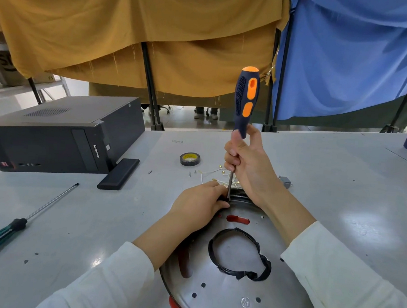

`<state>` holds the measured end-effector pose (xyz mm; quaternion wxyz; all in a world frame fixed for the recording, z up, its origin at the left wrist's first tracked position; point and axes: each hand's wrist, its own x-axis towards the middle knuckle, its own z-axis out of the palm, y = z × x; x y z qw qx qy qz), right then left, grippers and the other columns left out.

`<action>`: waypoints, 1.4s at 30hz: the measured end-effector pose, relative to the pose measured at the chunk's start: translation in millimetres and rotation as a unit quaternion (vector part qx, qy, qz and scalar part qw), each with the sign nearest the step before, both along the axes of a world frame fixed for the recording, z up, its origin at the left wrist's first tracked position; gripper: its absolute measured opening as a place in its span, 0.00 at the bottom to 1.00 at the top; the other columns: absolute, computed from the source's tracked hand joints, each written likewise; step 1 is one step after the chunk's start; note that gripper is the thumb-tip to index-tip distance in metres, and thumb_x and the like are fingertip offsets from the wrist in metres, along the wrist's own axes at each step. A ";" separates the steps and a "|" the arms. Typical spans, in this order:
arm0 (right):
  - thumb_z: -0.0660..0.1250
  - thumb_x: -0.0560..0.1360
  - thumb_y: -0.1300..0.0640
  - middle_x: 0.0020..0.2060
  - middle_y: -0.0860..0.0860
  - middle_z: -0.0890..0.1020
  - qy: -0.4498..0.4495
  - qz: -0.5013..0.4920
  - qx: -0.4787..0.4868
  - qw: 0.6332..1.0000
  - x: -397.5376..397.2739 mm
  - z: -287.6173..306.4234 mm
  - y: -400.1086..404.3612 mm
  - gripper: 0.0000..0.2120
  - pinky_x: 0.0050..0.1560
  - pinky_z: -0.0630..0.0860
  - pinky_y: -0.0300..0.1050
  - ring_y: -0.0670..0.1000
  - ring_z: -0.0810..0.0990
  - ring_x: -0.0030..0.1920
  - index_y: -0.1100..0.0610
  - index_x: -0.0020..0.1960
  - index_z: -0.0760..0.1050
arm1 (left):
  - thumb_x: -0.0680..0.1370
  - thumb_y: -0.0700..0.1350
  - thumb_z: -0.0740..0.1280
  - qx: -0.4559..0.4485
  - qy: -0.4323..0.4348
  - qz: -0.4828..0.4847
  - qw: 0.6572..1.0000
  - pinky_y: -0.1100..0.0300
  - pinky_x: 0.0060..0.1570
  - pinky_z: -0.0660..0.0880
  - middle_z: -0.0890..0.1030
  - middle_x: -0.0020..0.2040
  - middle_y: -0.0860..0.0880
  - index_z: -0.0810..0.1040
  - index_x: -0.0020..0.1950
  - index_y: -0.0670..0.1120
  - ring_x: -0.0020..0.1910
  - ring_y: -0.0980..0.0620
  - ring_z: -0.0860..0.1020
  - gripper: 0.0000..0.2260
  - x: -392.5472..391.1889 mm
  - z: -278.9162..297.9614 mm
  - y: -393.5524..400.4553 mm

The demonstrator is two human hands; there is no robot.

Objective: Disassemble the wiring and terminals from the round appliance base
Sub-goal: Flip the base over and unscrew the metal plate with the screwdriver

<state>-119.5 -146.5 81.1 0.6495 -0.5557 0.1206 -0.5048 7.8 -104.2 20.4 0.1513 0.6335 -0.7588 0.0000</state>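
Observation:
The round appliance base (232, 296), a silver metal disc with holes, red slots and a black taped ring (239, 256), lies at the table's near edge. My right hand (247, 163) grips the lower handle of an upright navy-and-orange screwdriver (246, 97). Its shaft runs down to the base's far rim. My left hand (202, 201) holds a small black part at that rim, right beside the tip. Loose white wires with brass terminals (210, 175) lie just behind the base, partly hidden by my hands.
A black desktop computer (56, 133) lies at the left with a flat black block (118, 174) beside it. A green-handled screwdriver (14, 225) lies at the near left. A roll of black tape (189, 159), small screws (191, 173) and a grey part (284, 182) lie around the base.

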 end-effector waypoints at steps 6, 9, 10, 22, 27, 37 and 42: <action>0.53 0.78 0.48 0.33 0.50 0.64 -0.002 0.012 -0.010 1.000 1.1 -1.0 -0.3 0.18 0.35 0.58 0.42 0.47 0.58 0.31 0.57 0.62 0.69 | 0.80 0.54 0.59 -0.004 -0.007 0.002 1.000 0.52 0.48 0.73 0.75 0.53 0.53 0.73 0.55 0.50 0.51 0.50 0.75 0.10 0.2 -1.2 -0.1; 0.55 0.78 0.46 0.31 0.48 0.64 0.014 0.017 -0.014 1.000 2.2 -1.3 -0.2 0.22 0.34 0.57 0.42 0.46 0.58 0.30 0.60 0.64 0.67 | 0.80 0.54 0.59 -0.003 -0.008 0.002 1.000 0.51 0.49 0.74 0.75 0.53 0.52 0.73 0.55 0.50 0.51 0.50 0.75 0.10 0.1 -1.4 -0.3; 0.58 0.76 0.46 0.30 0.47 0.65 0.016 0.009 -0.014 1.000 2.4 -1.1 0.1 0.23 0.34 0.57 0.42 0.45 0.58 0.30 0.60 0.64 0.65 | 0.80 0.54 0.59 -0.004 -0.006 0.001 1.000 0.52 0.49 0.74 0.75 0.52 0.52 0.73 0.55 0.50 0.51 0.50 0.75 0.10 0.1 -1.3 -0.5; 0.55 0.77 0.43 0.30 0.46 0.66 0.004 0.028 0.000 1.000 2.9 -3.2 -2.2 0.25 0.34 0.59 0.41 0.45 0.60 0.30 0.59 0.66 0.65 | 0.80 0.53 0.60 0.003 0.009 -0.003 1.000 0.53 0.50 0.73 0.75 0.54 0.53 0.74 0.56 0.50 0.52 0.51 0.75 0.10 0.2 -0.1 -1.4; 0.58 0.76 0.46 0.30 0.47 0.65 -0.026 0.018 0.005 0.999 1.0 -3.4 -6.2 0.13 0.34 0.59 0.42 0.45 0.60 0.30 0.51 0.57 0.68 | 0.80 0.53 0.60 0.003 0.011 0.000 1.000 0.52 0.51 0.73 0.76 0.55 0.53 0.75 0.56 0.51 0.52 0.51 0.75 0.10 0.1 -0.1 -0.9; 0.63 0.77 0.47 0.27 0.45 0.64 0.034 -0.017 -0.017 0.999 0.8 -5.6 -8.0 0.15 0.31 0.60 0.39 0.45 0.60 0.28 0.56 0.58 0.72 | 0.81 0.52 0.58 -0.001 -0.013 -0.001 1.000 0.52 0.47 0.74 0.75 0.53 0.52 0.72 0.53 0.49 0.51 0.50 0.75 0.08 -1.0 0.0 -0.4; 0.58 0.81 0.51 0.25 0.44 0.65 0.052 -0.079 -0.038 0.995 2.6 -4.9 -1.4 0.11 0.29 0.59 0.38 0.44 0.60 0.26 0.56 0.52 0.74 | 0.81 0.52 0.57 0.001 -0.049 0.004 0.999 0.52 0.42 0.73 0.74 0.53 0.51 0.70 0.53 0.49 0.49 0.48 0.75 0.08 -3.0 0.3 -1.0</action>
